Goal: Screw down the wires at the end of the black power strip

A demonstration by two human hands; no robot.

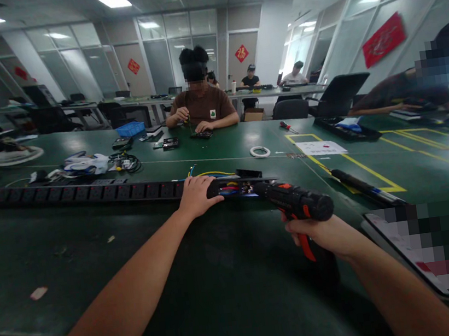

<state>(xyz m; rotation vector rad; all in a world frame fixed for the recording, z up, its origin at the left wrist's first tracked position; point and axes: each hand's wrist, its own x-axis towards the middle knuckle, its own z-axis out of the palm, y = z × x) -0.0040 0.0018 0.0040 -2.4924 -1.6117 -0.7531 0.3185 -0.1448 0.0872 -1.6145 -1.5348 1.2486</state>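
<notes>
A long black power strip with a row of sockets lies across the green table. My left hand grips it near its right end, fingers over the top and thumb along the near side. Just right of that hand the strip's casing is open, showing coloured wires inside. My right hand is closed around the red-and-black handle of a cordless drill. The drill points left, its front end close to the strip's open section; whether the tip touches anything is too small to tell.
Across the table a person handles small parts; another leans in at the right. A white ring, paper sheet, screwdriver, long black tool and pale-topped flat panel lie around. Cables are bunched left.
</notes>
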